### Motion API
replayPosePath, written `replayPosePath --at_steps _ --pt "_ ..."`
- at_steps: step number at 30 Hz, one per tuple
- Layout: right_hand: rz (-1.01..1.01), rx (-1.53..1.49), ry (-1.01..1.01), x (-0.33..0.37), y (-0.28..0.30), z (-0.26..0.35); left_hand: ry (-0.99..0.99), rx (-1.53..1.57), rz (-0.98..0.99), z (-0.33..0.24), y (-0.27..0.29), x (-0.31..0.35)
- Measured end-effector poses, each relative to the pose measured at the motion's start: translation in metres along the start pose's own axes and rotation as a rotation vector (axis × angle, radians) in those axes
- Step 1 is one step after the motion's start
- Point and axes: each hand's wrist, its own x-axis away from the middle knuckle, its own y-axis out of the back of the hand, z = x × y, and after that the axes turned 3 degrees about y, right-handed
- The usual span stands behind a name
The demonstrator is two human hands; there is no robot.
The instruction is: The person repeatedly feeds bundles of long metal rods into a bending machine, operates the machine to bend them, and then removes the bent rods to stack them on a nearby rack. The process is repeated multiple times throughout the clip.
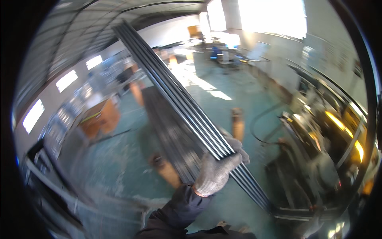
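In a grey work glove, my left hand is closed around a bundle of long, dark, shiny metal bars. Several bars lie side by side in it, slanting from the upper left down to the lower right. The glove wraps the bundle in its lower half, with grey fingers showing past its far edge. Below and left of these bars, a blurred stack of similar dark bars rests lower down. At the lower right is a pale smeared shape beside a dark bar-like piece; I cannot tell whether it is my right hand.
A yellow and black machine stands close on the right, with a dark cable on the green floor. Brown posts rise around the stack. A cardboard box and a dark metal frame are at the left.
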Motion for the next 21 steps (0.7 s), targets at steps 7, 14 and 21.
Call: replayPosePath --at_steps 7,14,21 --pt "0.611 -0.215 -0.246 0.113 -0.128 0.033 -0.143 -0.044 -0.507 -0.091 0.131 0.188" --pt "1.003 -0.18 -0.124 0.273 -0.178 0.076 -0.257 -0.126 -1.088 -0.209 0.18 0.341" --pt "1.104 -0.302 -0.055 0.462 -0.251 0.177 -0.487 0.005 -1.259 -0.32 0.256 0.455"
